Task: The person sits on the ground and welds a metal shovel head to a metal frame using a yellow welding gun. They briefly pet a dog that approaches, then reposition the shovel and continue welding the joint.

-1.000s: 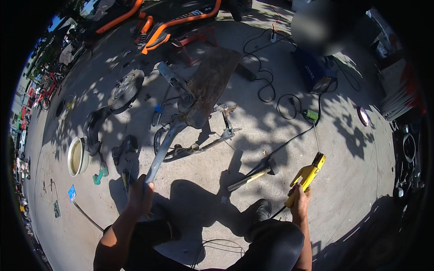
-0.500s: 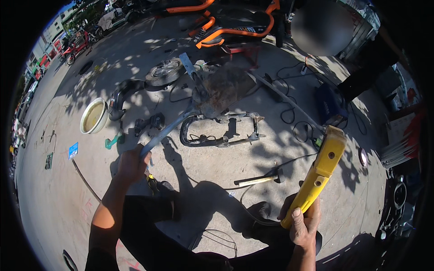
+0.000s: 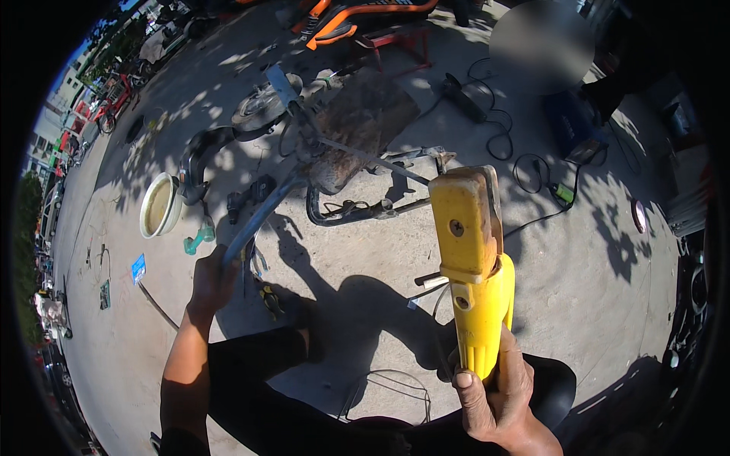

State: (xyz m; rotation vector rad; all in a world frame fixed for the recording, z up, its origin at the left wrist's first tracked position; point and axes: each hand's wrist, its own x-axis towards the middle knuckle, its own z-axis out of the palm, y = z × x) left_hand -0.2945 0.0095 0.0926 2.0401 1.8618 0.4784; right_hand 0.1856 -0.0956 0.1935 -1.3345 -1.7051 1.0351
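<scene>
My left hand (image 3: 211, 283) is closed around a blue metal tube (image 3: 262, 216). A rusty brown plate (image 3: 353, 133) and a flat pale-blue bar (image 3: 283, 85) show at the tube's far end. My right hand (image 3: 498, 399) grips a yellow welding electrode holder (image 3: 473, 251), upright in front of me. From its head a thin welding rod (image 3: 380, 162) runs up and left across the plate, its tip near where the tube meets the plate. Whether the tip touches is hard to tell. Beyond lies a black metal frame (image 3: 342, 216) on the ground, partly hidden by the plate and holder.
Left on the concrete are a white basin (image 3: 175, 204), a teal tool (image 3: 199, 239), a cordless drill (image 3: 247, 196) and yellow-handled pliers (image 3: 270, 300). A wheel (image 3: 258, 110) lies farther back. Right: an angle grinder (image 3: 462, 99), cables, a blue machine (image 3: 572, 128) and a standing person.
My right hand has brought the electrode holder left and closer, and the rod now crosses in front of the plate. The view has shifted a little. My left hand keeps its grip.
</scene>
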